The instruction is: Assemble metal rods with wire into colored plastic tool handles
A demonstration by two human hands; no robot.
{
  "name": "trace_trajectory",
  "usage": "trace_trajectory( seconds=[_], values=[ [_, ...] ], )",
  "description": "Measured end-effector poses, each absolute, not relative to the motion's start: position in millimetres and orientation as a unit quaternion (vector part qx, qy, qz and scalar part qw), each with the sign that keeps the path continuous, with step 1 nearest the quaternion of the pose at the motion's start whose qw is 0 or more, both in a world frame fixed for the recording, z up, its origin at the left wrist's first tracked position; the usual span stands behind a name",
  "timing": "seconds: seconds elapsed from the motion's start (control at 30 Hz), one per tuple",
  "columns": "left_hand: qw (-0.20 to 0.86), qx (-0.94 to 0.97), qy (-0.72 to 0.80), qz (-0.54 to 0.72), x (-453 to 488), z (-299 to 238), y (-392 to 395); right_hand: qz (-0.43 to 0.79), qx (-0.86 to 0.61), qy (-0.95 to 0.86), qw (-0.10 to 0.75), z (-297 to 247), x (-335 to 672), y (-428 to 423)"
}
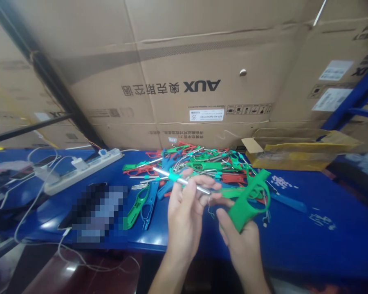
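Left hand [185, 210] pinches a metal tube [182, 181], right hand [243, 241] grips a green lighter handle [244, 209], coloured parts [202, 165] heaped just beyond, presumably for easy reach.

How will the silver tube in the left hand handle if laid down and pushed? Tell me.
The silver tube looks straight and shiny, like metal, so it is probably stiff and rather slippery. Its slim, round shape suggests it may roll, though the green collar might check that. It is probably light, given its thinness.
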State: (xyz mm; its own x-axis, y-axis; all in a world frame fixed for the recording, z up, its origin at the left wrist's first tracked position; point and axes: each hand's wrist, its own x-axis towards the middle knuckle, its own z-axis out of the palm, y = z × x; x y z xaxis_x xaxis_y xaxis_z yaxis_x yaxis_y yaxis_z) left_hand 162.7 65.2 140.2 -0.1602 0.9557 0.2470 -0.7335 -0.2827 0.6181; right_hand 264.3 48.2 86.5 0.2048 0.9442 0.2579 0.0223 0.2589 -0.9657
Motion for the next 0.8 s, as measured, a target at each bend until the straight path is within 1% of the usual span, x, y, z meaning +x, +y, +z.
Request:
trace_trajectory(
  seconds=[0.2,0.33,0.43,0.63,0.8],
  values=[
    [0.567,0.326,0.227,0.722,158.2,108.1,60.1,0.373,-0.489,-0.506,0.605,72.6,261.6,57.6],
    [0.537,0.383,0.3,0.689,144.1,79.3,59.3,0.376,-0.499,-0.503,0.597,66.5,263.0,57.1],
    [0.545,0.386,0.335,0.665,136.0,62.5,58.3,0.375,-0.502,-0.509,0.59,64.2,264.7,58.2],
    [0.556,0.304,0.347,0.691,135.9,54.8,56.2,0.386,-0.507,-0.522,0.567,62.1,261.4,58.0],
    [0.548,0.297,0.356,0.696,135.1,54.2,54.1,0.371,-0.535,-0.505,0.566,59.5,257.8,55.8]
  ],
)
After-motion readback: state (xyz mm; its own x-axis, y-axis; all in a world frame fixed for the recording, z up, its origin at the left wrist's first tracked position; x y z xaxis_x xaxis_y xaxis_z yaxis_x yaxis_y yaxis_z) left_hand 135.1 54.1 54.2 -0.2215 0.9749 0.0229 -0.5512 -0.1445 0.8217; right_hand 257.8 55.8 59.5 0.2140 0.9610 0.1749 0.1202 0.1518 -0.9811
